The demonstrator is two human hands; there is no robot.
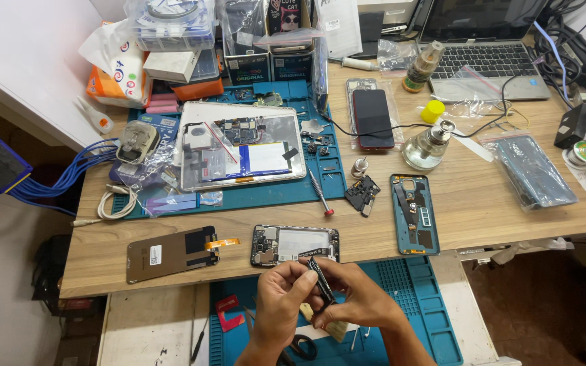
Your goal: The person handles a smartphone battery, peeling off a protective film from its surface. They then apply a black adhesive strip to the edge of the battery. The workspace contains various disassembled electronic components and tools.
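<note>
While pinched shut, both hands, left hand [285, 293] and right hand [361, 298], share the small black part [321, 279].

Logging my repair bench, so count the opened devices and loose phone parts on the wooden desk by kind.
Opened tablet: 1
Opened phone body: 1
Phone with dark screen: 1
Teal back frame: 1
Detached screen panel: 1
Total: 5

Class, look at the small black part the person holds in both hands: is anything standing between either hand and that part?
Nothing visible does. The left hand and right hand both pinch the small black part directly, above the lower blue mat, in front of the opened phone.
</note>
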